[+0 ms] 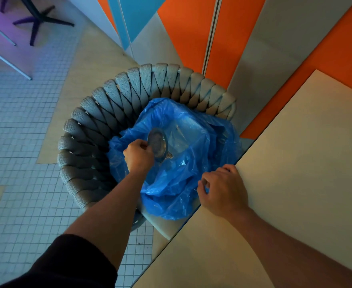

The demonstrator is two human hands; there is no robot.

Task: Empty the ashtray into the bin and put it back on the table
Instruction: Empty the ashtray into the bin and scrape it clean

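A round metal ashtray (158, 143) is tipped on its side over the blue plastic liner (183, 163) of a grey woven bin (100, 113). My left hand (138, 155) is shut on the ashtray's rim. A small clump of ash and butts (169, 156) hangs at its lower edge. My right hand (223, 189) pinches the liner's edge against the corner of the beige table (295, 163), at the bin's near right side.
The bin stands on pale mosaic floor tiles (21, 142) against an orange, blue and grey panelled wall (187, 34). A dark chair base (40, 19) and metal table legs (9, 59) are at the far left.
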